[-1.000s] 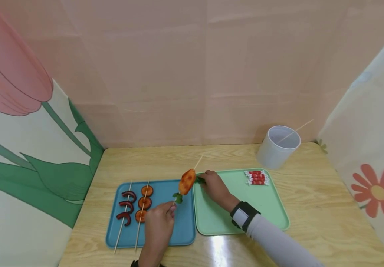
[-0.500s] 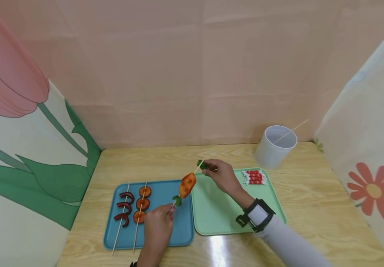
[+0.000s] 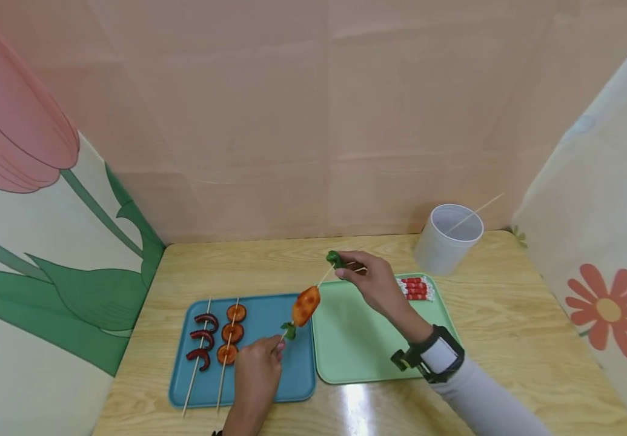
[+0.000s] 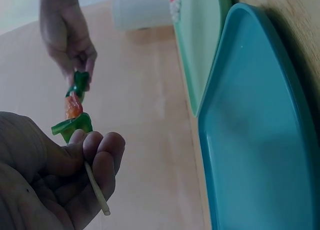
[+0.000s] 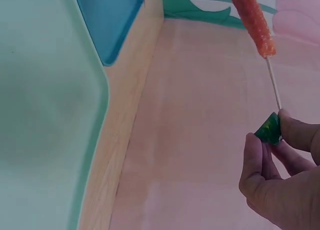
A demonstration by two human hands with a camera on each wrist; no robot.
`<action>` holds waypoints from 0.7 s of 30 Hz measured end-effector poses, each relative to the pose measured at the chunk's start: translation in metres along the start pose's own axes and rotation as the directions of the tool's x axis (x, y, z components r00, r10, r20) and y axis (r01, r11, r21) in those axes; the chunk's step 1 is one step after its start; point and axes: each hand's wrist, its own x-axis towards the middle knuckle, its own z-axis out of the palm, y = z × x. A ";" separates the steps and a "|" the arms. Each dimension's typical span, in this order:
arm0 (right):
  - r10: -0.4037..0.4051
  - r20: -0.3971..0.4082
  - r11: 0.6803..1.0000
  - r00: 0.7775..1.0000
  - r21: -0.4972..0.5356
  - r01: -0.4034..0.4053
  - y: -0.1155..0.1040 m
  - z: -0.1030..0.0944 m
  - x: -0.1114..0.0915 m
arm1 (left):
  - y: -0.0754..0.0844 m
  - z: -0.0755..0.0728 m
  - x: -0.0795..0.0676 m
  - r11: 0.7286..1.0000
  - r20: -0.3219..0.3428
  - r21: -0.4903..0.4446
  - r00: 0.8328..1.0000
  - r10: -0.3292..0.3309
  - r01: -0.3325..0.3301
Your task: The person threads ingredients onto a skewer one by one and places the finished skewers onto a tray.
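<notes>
- Left hand: above the near-right part of the blue tray, forearm coming in over its near edge. Fingers curled, thumb and fingers pinching the skewer stick; its butt end pokes out below them.
- Right hand: raised beyond and right of the blue tray, over the far edge of the green tray. Wrist higher than the tray, strapped device on it, pale sleeve behind. Thumb and fingertips pinch a folded green piece.
- Skewer: held in the air, slanting from above the blue tray up past its far-right corner. Tip reaches the pinched green piece; can't tell how far through it is.
- On the stick: one orange piece, browned patches, broad in head view, narrow edge-on in right wrist view. Below it, next to the left fingers, a second green piece, glossy, curled edges.
- Gap of bare stick between orange piece and right fingers.
</notes>
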 end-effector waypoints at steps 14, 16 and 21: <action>-0.218 -0.087 0.960 0.972 -0.201 0.197 -0.009 0.003 -0.009 | 0.001 0.001 -0.001 1.000 0.012 0.004 1.000 0.000 0.000; -0.274 -0.105 0.932 0.956 -0.275 0.237 -0.011 0.004 -0.011 | 0.002 0.002 0.000 1.000 0.006 0.000 1.000 0.011 -0.011; -0.333 -0.145 0.876 0.932 -0.413 0.249 -0.019 0.007 -0.017 | 0.005 0.005 0.001 1.000 -0.014 0.007 0.999 0.030 -0.030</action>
